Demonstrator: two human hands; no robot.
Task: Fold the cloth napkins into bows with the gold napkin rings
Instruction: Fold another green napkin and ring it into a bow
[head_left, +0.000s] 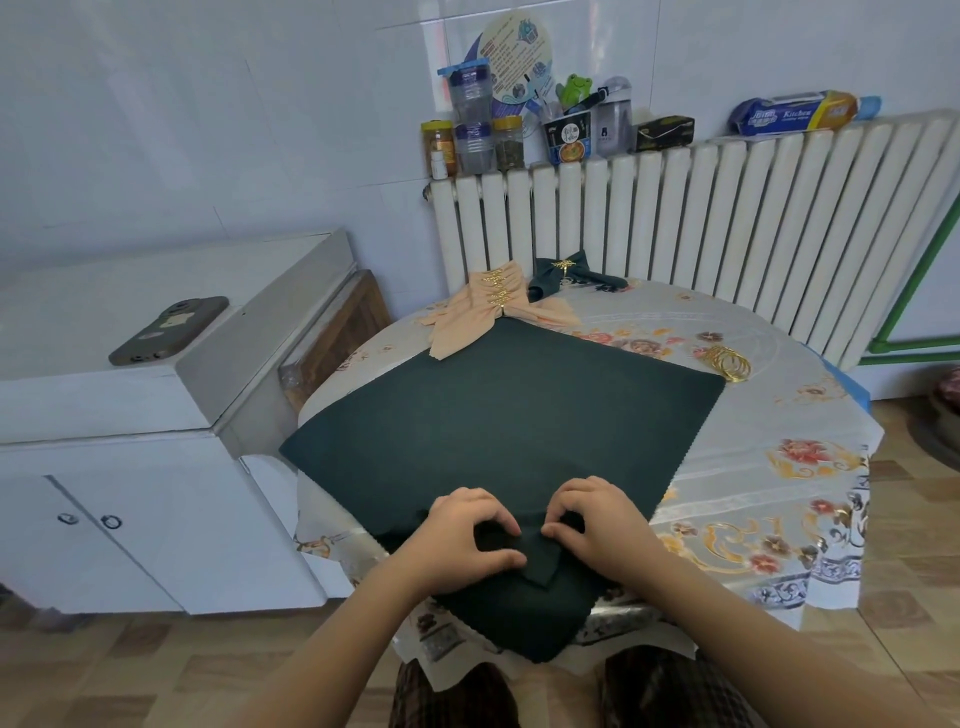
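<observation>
While both hands work at the near edge of the round table (779, 415), one dark green napkin (498, 415) lies spread flat as a diamond on the flowered tablecloth, its near corner hanging over the table's edge toward the person's lap. Left hand (462, 535) and right hand (597, 525) sit close together on the cloth's near part, fingers curled, each pinching a small raised fold of the green fabric between thumb and fingertips; a short pointed flap of cloth sticks out just below the thumbs. At the far side of the table, a stack of peach napkin bows (493, 306) rests with its lower tails overlapping the far corner of the spread napkin; about four gold rings show along the stack, though the exact count of bows is hard to tell. Just beside it, on the right, lies one finished dark green bow (563, 275) cinched with a single gold ring. To the right of the spread napkin, apart from it, a small pile of loose gold napkin rings (727, 362) lies on the tablecloth, too bunched to count. Behind the table stands one white radiator (727, 223), its top shelf crowded with jars, bottles and boxes. On the white cabinet (130, 415) at the left lies one phone (169, 330).
</observation>
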